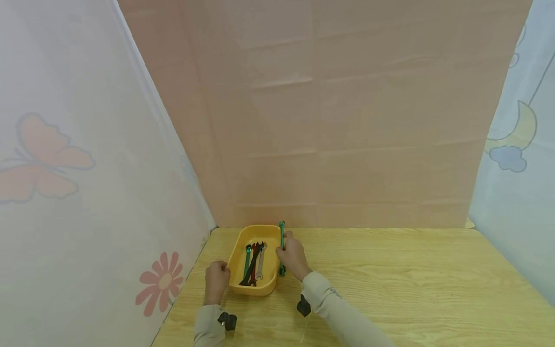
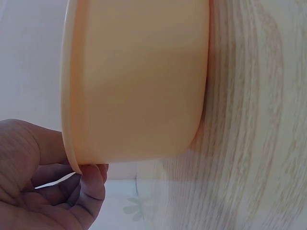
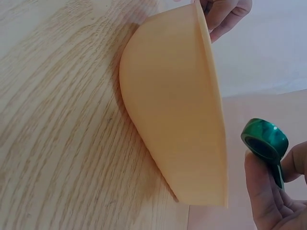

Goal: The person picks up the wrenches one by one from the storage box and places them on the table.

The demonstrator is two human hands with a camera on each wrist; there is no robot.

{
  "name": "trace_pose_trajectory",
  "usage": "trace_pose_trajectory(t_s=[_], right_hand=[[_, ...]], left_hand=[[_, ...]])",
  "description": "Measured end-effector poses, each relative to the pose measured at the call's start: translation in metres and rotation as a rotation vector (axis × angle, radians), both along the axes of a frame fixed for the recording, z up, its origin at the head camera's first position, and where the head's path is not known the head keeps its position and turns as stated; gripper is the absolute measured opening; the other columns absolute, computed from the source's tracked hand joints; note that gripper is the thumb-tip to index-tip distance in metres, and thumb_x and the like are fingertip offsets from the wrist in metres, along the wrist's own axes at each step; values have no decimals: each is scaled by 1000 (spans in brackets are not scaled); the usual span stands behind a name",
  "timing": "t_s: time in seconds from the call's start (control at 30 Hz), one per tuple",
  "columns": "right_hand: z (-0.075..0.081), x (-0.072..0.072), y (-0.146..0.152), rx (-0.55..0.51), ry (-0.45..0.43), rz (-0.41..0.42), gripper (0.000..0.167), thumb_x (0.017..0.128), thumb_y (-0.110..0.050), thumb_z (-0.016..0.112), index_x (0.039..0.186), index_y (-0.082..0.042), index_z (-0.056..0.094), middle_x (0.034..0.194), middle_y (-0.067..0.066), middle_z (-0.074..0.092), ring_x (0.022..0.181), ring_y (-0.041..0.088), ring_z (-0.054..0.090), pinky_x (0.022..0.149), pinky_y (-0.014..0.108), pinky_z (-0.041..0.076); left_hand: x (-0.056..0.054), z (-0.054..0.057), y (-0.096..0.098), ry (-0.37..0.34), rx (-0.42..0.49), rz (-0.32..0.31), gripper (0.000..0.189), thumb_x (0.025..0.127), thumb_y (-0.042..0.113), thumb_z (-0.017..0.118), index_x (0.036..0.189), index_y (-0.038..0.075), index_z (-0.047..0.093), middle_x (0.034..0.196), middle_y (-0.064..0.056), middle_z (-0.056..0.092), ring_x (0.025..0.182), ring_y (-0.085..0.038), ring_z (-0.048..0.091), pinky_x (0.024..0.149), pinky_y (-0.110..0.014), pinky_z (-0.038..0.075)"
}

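A yellow plastic bin (image 1: 271,284) stands on the wooden table. Inside it lie several wrenches: a green wrench (image 1: 247,260), a black wrench (image 1: 251,267), a silver wrench (image 1: 260,262) and a partly covered red wrench (image 1: 253,279). My left hand (image 1: 217,280) pinches the bin's left rim, thumb and fingers on either side of the edge in the left wrist view. At the bin's right side, my right hand (image 1: 295,255) holds another green wrench (image 1: 282,236) between thumb and fingers. Its ring end (image 3: 266,139) shows beside the bin's rim in the right wrist view.
The wooden tabletop (image 1: 390,279) extends to the right of the bin. A pinkish-tan sheet (image 1: 347,120) hangs behind the table. A white printed curtain (image 1: 86,231) borders the left, and another printed curtain (image 1: 511,207) the right.
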State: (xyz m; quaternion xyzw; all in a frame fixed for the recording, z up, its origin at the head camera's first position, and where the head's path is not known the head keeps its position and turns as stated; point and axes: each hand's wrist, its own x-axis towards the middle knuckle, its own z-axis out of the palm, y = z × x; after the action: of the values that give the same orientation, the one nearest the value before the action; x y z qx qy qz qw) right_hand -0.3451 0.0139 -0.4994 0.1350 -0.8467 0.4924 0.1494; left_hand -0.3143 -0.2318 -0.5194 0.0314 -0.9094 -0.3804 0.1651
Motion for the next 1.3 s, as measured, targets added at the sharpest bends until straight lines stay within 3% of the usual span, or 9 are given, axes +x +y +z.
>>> trace_pose_trajectory(t_s=[0.27, 0.53, 1.03, 1.3], right_hand=[[-2, 0, 6, -18, 9, -16, 47, 89, 3, 58, 133, 12, 46, 50, -6, 41, 37, 4, 32, 36, 17, 26], [-6, 0, 10, -8, 15, -29, 45, 88, 3, 58, 131, 13, 46, 52, -7, 39, 38, 3, 31, 36, 16, 26], [-17, 1, 19, -13, 2, -33, 44, 90, 4, 58, 131, 16, 45, 52, -5, 44, 38, 3, 36, 36, 16, 31], [-23, 3, 21, 18, -27, -51, 46, 89, 4, 57, 131, 18, 44, 49, -5, 46, 36, 1, 35, 35, 17, 28]], left_hand=[[0, 2, 0, 8, -4, -14, 21, 86, -12, 58, 103, -20, 67, 94, -33, 69, 69, -27, 66, 61, -40, 57], [2, 2, 0, -10, 0, -13, 21, 86, -12, 59, 104, -20, 67, 95, -33, 68, 79, -38, 69, 64, -44, 58], [5, 7, -1, -19, -16, -17, 21, 86, -12, 60, 105, -20, 67, 95, -33, 68, 81, -40, 69, 66, -46, 58], [3, 5, -1, -18, -10, -1, 22, 87, -11, 59, 105, -19, 68, 97, -32, 69, 82, -40, 69, 67, -46, 59]])
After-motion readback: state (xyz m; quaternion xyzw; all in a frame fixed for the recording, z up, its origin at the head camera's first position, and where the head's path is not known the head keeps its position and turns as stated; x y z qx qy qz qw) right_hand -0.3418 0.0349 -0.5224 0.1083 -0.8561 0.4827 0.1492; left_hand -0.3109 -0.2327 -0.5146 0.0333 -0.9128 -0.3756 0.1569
